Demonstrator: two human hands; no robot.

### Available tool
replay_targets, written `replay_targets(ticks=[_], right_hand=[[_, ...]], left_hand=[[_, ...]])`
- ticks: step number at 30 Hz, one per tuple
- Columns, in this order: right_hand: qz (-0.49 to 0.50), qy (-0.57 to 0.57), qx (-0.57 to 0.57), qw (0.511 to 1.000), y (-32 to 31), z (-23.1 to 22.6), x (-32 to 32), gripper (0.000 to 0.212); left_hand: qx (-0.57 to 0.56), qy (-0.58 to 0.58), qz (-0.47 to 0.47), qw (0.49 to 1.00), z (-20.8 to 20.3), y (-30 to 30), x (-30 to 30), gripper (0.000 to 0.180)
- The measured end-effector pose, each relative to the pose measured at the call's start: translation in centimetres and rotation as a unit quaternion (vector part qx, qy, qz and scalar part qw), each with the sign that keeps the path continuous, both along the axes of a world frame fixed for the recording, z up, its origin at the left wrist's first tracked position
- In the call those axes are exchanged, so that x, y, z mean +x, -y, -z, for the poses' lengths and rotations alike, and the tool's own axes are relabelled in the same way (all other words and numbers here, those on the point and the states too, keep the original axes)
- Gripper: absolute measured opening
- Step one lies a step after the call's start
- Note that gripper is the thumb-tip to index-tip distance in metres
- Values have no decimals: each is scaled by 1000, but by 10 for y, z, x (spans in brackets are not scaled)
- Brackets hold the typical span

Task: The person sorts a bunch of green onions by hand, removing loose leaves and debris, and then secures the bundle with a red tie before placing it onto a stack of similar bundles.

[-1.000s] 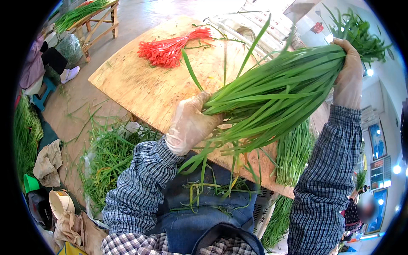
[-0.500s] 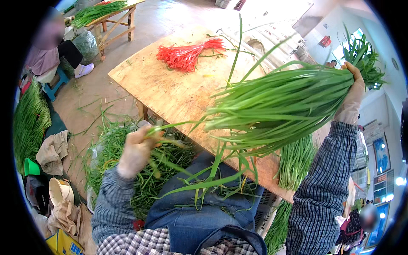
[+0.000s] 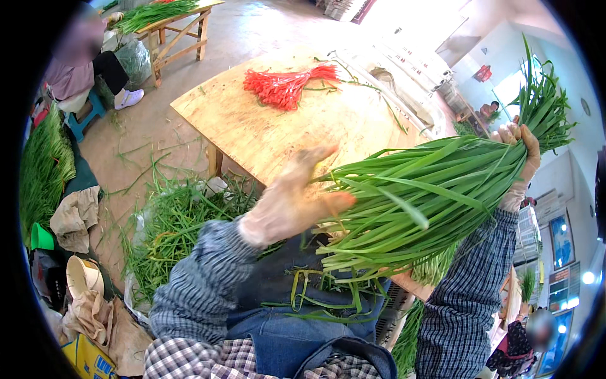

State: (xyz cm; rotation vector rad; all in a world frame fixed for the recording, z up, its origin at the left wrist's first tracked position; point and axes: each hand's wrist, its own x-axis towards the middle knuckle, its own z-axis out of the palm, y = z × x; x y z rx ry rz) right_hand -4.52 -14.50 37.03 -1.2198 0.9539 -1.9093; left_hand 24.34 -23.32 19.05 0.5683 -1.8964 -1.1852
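Observation:
My right hand (image 3: pixel 528 161) is wrapped round a thick bunch of garlic chives (image 3: pixel 423 196), raised above the right side of the wooden table. The cut ends of the bunch point left, and the leafy tips stick out beyond my fist. My left hand (image 3: pixel 293 199), gloved and slightly blurred, has its thumb and fingers spread at the left end of the bunch. Nothing shows in its grasp; whether its fingertips touch the stalks I cannot tell. Loose leaves (image 3: pixel 328 303) lie across my lap.
Red ties (image 3: pixel 281 87) lie bundled on the wooden table (image 3: pixel 221 107). Beneath its left edge is a heap of green trimmings (image 3: pixel 170 240). More chives (image 3: pixel 435 265) rest under the held bunch. At the upper left a person (image 3: pixel 79 76) sits on a blue stool (image 3: pixel 85 119).
My left hand has released the loose strands it pinched and moved right to the bunch, fingers spreading. My right hand has lowered the bunch slightly.

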Motion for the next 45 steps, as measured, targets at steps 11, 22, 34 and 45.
replay_targets(ticks=[11, 22, 34, 45], right_hand=[[-51, 45, -5, 998, -2, 10, -25, 13], [-42, 45, -26, 998, 8, 22, -19, 16], [-42, 73, -60, 995, -21, 9, -43, 15], [-145, 93, -23, 985, -21, 19, -45, 13]], left_hand=[[236, -185, 153, 942, 42, 1, 32, 18], [-4, 4, 36, 999, 19, -28, 82, 29], [284, -144, -25, 948, 38, -29, 30, 31], [621, -393, 319, 598, 62, -22, -13, 62]])
